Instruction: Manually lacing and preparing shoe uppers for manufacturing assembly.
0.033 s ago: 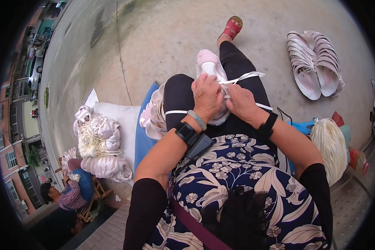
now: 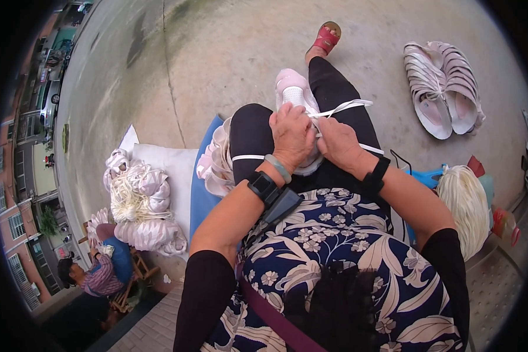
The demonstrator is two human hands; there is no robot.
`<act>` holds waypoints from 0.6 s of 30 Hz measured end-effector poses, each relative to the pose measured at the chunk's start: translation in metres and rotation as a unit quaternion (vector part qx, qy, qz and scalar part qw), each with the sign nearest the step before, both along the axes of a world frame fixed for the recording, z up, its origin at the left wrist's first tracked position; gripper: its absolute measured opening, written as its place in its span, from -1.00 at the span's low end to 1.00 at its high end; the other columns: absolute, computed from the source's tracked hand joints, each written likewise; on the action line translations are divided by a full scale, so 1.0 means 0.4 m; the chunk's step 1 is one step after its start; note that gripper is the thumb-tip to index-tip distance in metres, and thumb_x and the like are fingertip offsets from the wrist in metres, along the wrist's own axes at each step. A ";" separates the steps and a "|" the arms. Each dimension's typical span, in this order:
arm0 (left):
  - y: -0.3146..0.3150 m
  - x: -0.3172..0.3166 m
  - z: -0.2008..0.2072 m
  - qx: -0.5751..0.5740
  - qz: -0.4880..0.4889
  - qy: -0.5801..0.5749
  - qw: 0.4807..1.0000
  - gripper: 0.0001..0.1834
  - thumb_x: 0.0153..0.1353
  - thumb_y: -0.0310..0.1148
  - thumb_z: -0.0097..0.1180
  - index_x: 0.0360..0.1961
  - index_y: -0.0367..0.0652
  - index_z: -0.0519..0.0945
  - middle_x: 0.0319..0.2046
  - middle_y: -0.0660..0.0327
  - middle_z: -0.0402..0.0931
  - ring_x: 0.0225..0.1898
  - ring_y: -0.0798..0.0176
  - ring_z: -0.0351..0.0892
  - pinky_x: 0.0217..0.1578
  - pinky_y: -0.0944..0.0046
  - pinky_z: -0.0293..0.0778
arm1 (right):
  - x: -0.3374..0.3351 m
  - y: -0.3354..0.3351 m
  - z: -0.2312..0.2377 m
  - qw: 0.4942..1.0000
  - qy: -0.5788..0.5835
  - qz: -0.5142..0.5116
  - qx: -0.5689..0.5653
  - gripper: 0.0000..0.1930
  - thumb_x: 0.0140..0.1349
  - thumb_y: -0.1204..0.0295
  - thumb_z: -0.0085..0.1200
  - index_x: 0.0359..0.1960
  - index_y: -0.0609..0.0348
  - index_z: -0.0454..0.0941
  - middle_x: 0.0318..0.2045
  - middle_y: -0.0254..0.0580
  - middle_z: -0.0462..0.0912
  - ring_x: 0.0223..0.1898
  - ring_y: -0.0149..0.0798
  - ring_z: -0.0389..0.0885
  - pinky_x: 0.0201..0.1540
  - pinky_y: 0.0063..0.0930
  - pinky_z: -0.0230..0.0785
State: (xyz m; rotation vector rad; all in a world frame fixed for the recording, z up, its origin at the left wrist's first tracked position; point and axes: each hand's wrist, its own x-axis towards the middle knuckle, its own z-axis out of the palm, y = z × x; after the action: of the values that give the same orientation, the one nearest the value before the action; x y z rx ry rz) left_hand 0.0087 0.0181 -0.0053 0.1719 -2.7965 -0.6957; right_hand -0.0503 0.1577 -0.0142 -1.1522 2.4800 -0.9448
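A pink and white sneaker upper (image 2: 291,83) rests on my lap between my thighs, its toe pointing away from me. Over its laced opening lies my left hand (image 2: 294,132), fingers curled against the upper and partly hiding it. Close beside it, my right hand (image 2: 338,139) is closed, with thumb and finger pinching a white shoelace (image 2: 352,105) near the eyelets. Loose lace stretches off to the right above that hand. What the left fingertips hold exactly is hidden.
Shoe uppers bundled with laces (image 2: 139,190) lie on a white sack (image 2: 179,161) at the left, near a seated person (image 2: 94,280). More uppers (image 2: 218,158) rest by my left thigh. At right are a tied bundle of uppers (image 2: 431,88) and a hank of white laces (image 2: 466,211).
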 end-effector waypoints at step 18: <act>0.042 -0.011 0.008 -0.055 0.026 -0.040 0.997 -0.80 -0.09 -0.30 0.18 -0.36 -0.02 0.62 -0.05 0.14 0.43 0.12 -0.04 0.25 0.10 -0.25 -0.02 | -0.046 0.008 0.001 0.998 -0.022 0.028 -0.059 -0.83 -0.02 0.49 -0.11 -0.36 0.24 0.41 -0.43 0.06 0.51 -0.32 0.06 0.51 -0.22 -0.14 0.37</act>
State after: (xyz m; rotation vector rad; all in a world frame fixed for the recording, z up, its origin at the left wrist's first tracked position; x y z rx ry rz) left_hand 0.0044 0.0349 -0.0021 0.2547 -2.8868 -0.5322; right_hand -0.0685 0.1609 -0.0137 -1.2176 2.3729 -1.1008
